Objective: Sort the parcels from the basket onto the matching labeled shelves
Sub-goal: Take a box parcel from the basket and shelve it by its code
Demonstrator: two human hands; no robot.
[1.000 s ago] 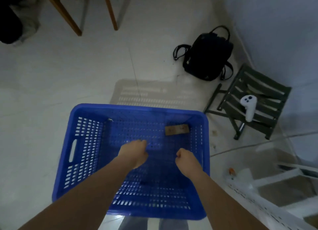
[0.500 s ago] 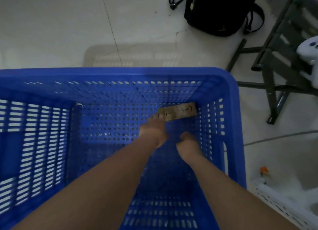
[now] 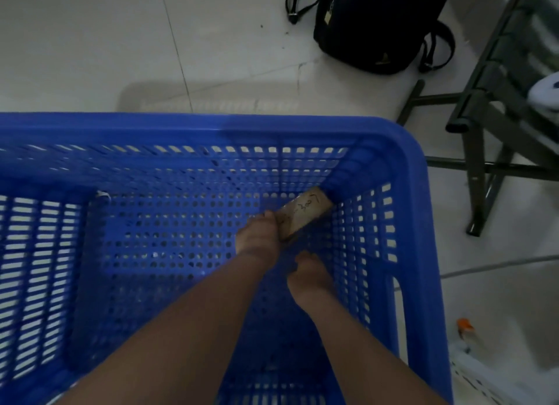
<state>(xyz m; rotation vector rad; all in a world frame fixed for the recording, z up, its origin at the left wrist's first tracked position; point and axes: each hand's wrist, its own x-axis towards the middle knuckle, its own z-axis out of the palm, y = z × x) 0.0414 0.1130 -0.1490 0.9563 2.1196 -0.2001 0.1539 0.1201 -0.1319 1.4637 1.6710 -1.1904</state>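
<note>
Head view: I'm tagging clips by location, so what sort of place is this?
Probably an ordinary indoor room, not a warehouse: pale tiled floor, a black backpack lying on it, and a folding stool beside the blue basket.
</note>
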